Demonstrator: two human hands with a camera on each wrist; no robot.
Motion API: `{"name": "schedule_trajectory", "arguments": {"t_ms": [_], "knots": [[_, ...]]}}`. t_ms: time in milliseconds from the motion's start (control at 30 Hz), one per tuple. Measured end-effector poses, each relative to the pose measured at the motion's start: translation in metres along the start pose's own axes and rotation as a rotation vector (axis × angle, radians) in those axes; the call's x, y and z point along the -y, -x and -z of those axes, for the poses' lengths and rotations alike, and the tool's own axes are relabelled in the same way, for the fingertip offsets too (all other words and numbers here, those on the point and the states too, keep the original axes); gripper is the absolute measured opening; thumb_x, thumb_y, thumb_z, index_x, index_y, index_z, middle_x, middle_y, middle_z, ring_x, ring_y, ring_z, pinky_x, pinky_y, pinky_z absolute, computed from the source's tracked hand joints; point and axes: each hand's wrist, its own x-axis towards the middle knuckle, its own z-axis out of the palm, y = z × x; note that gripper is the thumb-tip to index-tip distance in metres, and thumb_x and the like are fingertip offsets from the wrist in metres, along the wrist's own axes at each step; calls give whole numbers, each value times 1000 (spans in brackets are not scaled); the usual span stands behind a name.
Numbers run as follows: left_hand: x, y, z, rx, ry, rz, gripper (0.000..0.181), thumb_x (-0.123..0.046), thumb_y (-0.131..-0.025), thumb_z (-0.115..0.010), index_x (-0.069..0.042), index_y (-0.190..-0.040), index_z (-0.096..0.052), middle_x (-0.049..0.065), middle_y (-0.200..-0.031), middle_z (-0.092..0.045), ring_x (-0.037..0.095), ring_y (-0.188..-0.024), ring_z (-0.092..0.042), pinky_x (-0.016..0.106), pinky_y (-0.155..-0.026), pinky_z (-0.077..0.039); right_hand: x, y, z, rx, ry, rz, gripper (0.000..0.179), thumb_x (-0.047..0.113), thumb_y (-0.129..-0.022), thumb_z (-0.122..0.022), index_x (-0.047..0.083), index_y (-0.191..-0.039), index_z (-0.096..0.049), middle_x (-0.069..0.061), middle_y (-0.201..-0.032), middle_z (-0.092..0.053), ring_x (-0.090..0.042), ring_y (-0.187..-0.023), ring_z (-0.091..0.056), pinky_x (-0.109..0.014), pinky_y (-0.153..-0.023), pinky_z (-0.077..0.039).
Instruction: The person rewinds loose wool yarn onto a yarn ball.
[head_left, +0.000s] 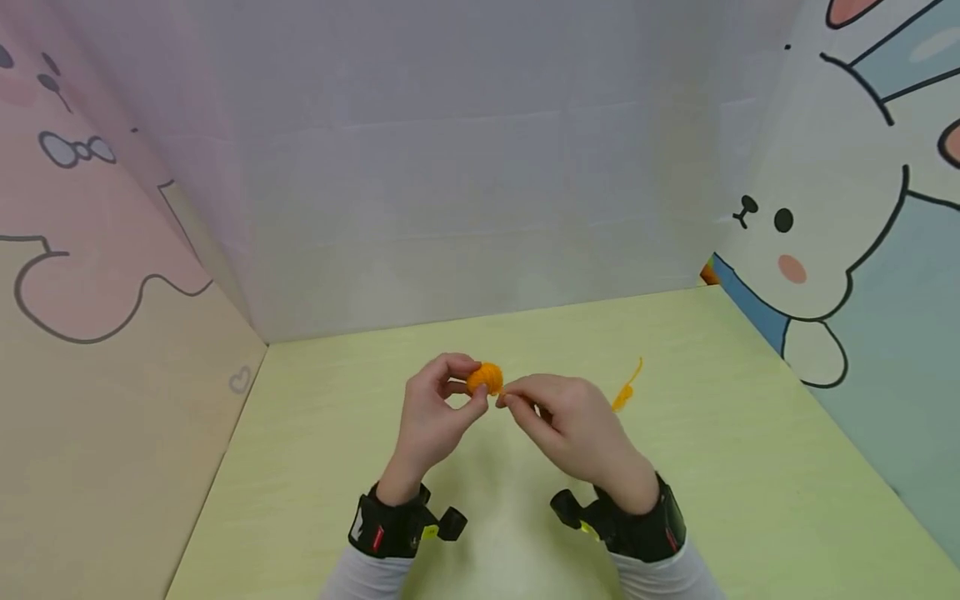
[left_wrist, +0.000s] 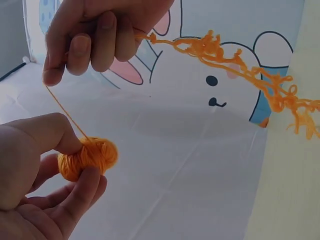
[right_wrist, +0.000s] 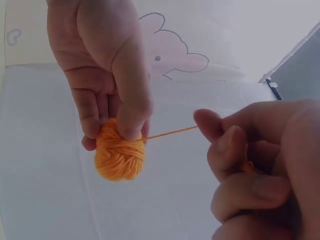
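A small ball of orange yarn (head_left: 485, 378) is pinched between the thumb and fingers of my left hand (head_left: 437, 408). In the right wrist view the ball (right_wrist: 120, 155) shows its wound strands, with the left thumb (right_wrist: 132, 112) pressing on it. My right hand (head_left: 573, 425) is just to the right, pinching the strand of yarn (right_wrist: 167, 133) that runs taut from the ball. The left wrist view shows a loose, tangled tail of yarn (left_wrist: 210, 50) trailing out from behind the right hand's curled fingers (left_wrist: 80, 50).
Beyond the right hand, the end of the tangled yarn (head_left: 624, 396) shows over the pale green table (head_left: 337, 467). A plain white sheet (head_left: 450, 167) stands at the back, with cartoon-printed panels (head_left: 825, 250) on both sides. Each wrist wears a black camera band (head_left: 390, 525).
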Motion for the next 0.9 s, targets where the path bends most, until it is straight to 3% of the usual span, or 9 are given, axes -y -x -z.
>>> {"name": "schedule_trajectory", "arguments": {"t_ms": [167,300,433,600,700,800,900], "knots": [[-17,0,0,97,-15,-81,25,15,-74,-73,3,-94,-63,15,-98,-64,21,-85,-62,34,-69,-62,-4,0,3,-81,22,-42,10,12,-94,-65,13,-99,-73,10,-73,-58,-3,-53,-39,-23,-44,-39],[-21,0,0,182,8,-87,29,17,-72,-73,-1,-92,-62,11,-98,-63,19,-86,-61,34,-70,-62,-7,1,6,-107,24,-73,8,13,-95,-65,14,-98,-72,9,-76,-61,-4,-51,-39,-24,-43,-40],[-15,3,0,270,66,-108,34,18,-70,-74,-4,-93,-62,9,-102,-63,18,-88,-61,37,-71,-62,-9,0,7,-122,25,-101,7,13,-95,-65,13,-96,-72,9,-78,-63,-5,-51,-39,-24,-43,-41],[0,6,1,360,219,-181,37,18,-70,-73,-3,-97,-62,15,-106,-63,22,-88,-62,39,-71,-62,-10,-1,5,-84,15,-131,8,16,-95,-66,16,-97,-73,11,-78,-62,-6,-52,-40,-25,-45,-41],[2,7,3,351,309,-213,35,18,-72,-71,1,-99,-60,20,-107,-62,26,-88,-62,34,-73,-62,-9,-1,3,-18,-9,-172,10,18,-97,-64,18,-99,-74,13,-79,-63,-7,-53,-41,-25,-46,-40],[3,7,5,289,388,-218,26,14,-78,-70,6,-100,-57,22,-107,-60,28,-87,-61,31,-74,-61,-8,-1,0,71,-20,-226,12,20,-97,-63,19,-102,-74,14,-82,-64,-7,-52,-40,-24,-46,-39],[1,7,6,202,476,-155,23,4,-86,-70,10,-101,-54,20,-109,-60,28,-88,-61,30,-76,-61,-6,-1,-5,165,11,-240,11,20,-97,-62,21,-96,-73,14,-72,-58,-7,-52,-41,-23,-47,-38]]}}
